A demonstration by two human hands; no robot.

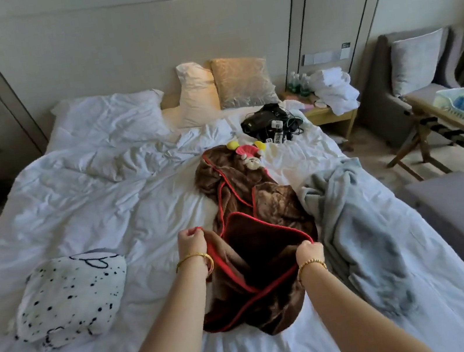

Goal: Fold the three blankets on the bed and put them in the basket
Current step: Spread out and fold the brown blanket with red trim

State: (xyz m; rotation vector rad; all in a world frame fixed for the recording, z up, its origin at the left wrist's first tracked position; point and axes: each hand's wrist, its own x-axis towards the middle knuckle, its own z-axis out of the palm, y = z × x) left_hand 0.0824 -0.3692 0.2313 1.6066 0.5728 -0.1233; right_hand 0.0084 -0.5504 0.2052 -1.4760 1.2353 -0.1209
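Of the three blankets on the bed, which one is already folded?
The white blanket with black spots, lying left of the left hand. It is a neat compact bundle, while the brown red-trimmed blanket and the grey blanket lie spread and crumpled.

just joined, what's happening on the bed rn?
A person is working on the brown blanket with red trim in the middle of the bed. The left hand and the right hand each pinch its red edge and lift it; the rest lies bunched on the sheet. A spotted white blanket sits folded to the left, and a grey blanket lies crumpled to the right. No basket is clearly identifiable in view.
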